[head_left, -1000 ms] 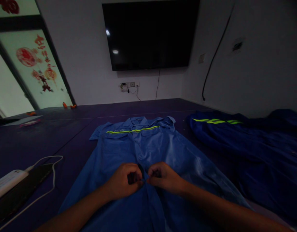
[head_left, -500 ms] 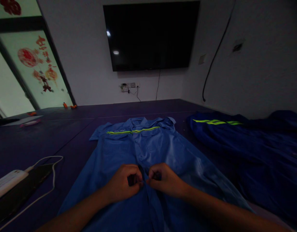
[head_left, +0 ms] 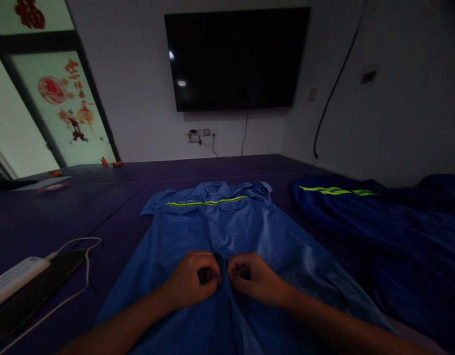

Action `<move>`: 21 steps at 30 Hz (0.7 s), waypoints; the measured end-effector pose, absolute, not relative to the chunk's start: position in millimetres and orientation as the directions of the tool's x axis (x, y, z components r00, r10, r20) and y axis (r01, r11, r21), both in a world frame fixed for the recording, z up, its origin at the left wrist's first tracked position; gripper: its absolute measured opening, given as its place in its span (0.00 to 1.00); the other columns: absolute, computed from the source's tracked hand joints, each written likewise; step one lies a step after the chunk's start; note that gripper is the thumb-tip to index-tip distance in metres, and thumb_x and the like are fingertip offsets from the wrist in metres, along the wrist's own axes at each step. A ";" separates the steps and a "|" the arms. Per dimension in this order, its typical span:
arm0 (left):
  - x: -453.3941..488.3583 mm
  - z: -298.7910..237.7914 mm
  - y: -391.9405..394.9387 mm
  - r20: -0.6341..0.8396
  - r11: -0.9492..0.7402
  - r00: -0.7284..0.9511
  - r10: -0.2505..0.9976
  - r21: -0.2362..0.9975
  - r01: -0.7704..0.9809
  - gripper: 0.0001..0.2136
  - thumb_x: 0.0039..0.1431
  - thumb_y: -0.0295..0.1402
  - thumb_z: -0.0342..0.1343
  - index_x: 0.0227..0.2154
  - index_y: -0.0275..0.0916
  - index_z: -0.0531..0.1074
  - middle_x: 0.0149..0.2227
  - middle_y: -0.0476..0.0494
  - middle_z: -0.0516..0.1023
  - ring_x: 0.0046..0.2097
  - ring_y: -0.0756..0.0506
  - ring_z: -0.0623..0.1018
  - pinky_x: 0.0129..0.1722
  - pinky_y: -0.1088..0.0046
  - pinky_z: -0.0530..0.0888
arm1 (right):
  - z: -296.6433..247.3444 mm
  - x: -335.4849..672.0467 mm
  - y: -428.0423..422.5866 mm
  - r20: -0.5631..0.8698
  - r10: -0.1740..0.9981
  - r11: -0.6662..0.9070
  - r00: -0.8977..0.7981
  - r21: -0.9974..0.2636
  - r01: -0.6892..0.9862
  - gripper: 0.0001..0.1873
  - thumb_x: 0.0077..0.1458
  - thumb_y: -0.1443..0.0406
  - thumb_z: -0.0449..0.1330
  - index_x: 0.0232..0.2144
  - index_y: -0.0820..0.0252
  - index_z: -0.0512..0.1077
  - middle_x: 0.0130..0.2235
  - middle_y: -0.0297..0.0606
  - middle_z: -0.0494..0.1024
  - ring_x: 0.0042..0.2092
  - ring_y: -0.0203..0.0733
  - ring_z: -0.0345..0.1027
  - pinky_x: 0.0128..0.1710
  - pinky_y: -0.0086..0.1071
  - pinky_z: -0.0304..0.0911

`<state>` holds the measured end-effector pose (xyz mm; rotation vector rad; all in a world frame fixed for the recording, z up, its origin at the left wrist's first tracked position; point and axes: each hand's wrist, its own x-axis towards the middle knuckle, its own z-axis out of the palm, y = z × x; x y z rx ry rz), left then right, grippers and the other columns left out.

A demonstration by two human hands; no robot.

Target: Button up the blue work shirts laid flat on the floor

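Note:
A light blue work shirt [head_left: 227, 227] with a yellow-green reflective stripe across the chest lies flat, front up, on a dark purple surface [head_left: 101, 197]. My left hand [head_left: 192, 281] and my right hand [head_left: 255, 278] meet at the shirt's front placket, low on the garment. Both hands are closed, each pinching one edge of the shirt front between thumb and fingers. The fingertips almost touch each other. What lies between the fingertips is hidden in shadow.
A darker blue garment [head_left: 378, 222] with reflective stripes lies to the right. A white power bank [head_left: 15, 276], its cable [head_left: 79, 251] and a dark phone [head_left: 42, 286] sit at the left edge. A black television [head_left: 234, 56] hangs on the far wall.
The hands stay together on the shirt front, with the fingers shifting slightly. The view has drifted a little, so everything sits slightly right and lower.

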<state>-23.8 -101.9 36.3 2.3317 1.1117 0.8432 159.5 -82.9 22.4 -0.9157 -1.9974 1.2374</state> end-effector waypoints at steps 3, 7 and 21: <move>-23.7 35.7 -101.9 0.357 -0.603 0.495 0.792 0.588 0.539 0.03 0.43 0.22 0.52 0.21 0.35 0.67 0.22 0.51 0.68 0.25 0.53 0.68 0.26 0.80 0.63 | 22.9 159.0 -84.0 0.169 0.810 0.386 -0.562 -0.875 0.293 0.02 0.40 0.73 0.55 0.21 0.65 0.68 0.17 0.29 0.65 0.20 0.28 0.56 0.19 0.21 0.51; -23.4 34.7 -101.4 0.368 -0.620 0.508 0.778 0.582 0.527 0.04 0.43 0.22 0.51 0.20 0.35 0.67 0.21 0.51 0.67 0.25 0.53 0.68 0.26 0.80 0.63 | 23.5 158.6 -84.7 0.190 0.811 0.414 -0.554 -0.854 0.314 0.03 0.40 0.72 0.56 0.22 0.65 0.70 0.18 0.29 0.66 0.21 0.28 0.58 0.20 0.21 0.53; -25.4 34.6 -101.3 0.374 -0.645 0.537 0.756 0.566 0.514 0.04 0.44 0.22 0.51 0.20 0.36 0.66 0.21 0.51 0.67 0.25 0.53 0.68 0.27 0.79 0.63 | 23.2 158.4 -84.2 0.187 0.812 0.451 -0.553 -0.802 0.392 0.04 0.43 0.70 0.58 0.23 0.63 0.73 0.21 0.33 0.71 0.24 0.31 0.61 0.22 0.22 0.56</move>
